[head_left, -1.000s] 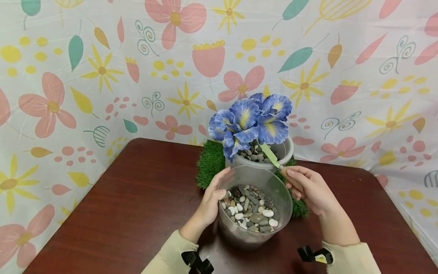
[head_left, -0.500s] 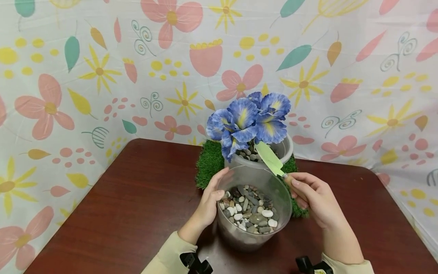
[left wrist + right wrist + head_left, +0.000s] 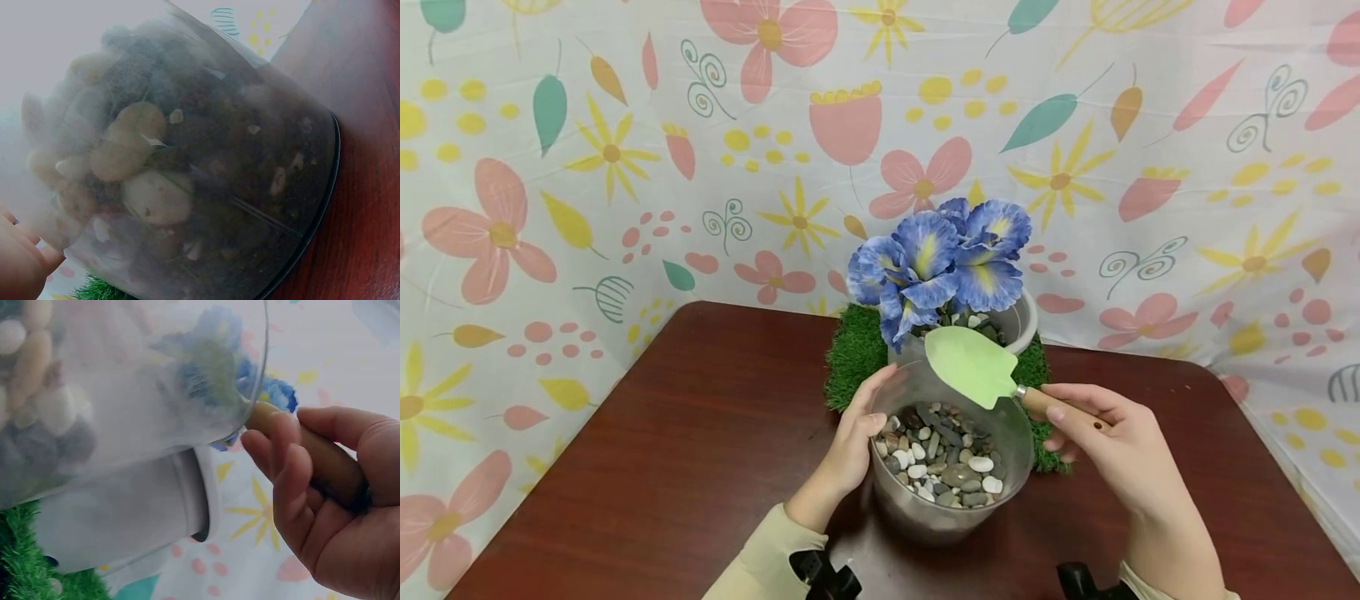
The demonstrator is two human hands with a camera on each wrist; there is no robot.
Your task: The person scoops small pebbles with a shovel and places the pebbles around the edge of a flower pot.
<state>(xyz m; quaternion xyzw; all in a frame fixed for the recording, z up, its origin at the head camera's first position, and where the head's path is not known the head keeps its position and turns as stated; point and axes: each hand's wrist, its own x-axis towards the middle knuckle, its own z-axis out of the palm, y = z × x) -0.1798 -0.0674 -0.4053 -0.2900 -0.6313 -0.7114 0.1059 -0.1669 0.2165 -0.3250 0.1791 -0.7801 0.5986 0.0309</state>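
In the head view, my left hand holds the left side of a clear plastic tub on the table, fingers along its outside and thumb at the rim. Pebbles, grey, brown and white, lie in the tub, over dark soil seen through its wall in the left wrist view. My right hand grips the wooden handle of a light green garden trowel. The trowel's blade hangs above the tub's far rim, its face turned to the camera. No stones show on the blade.
Behind the tub, a pale grey pot with stones and blue iris flowers stands on a green artificial grass mat. A dark red-brown table spreads to both sides. A floral cloth hangs behind it.
My right hand draws the trowel back from the grey pot, toward the tub, and its blade turns from nearly edge-on to face the camera. The left hand stays on the tub.
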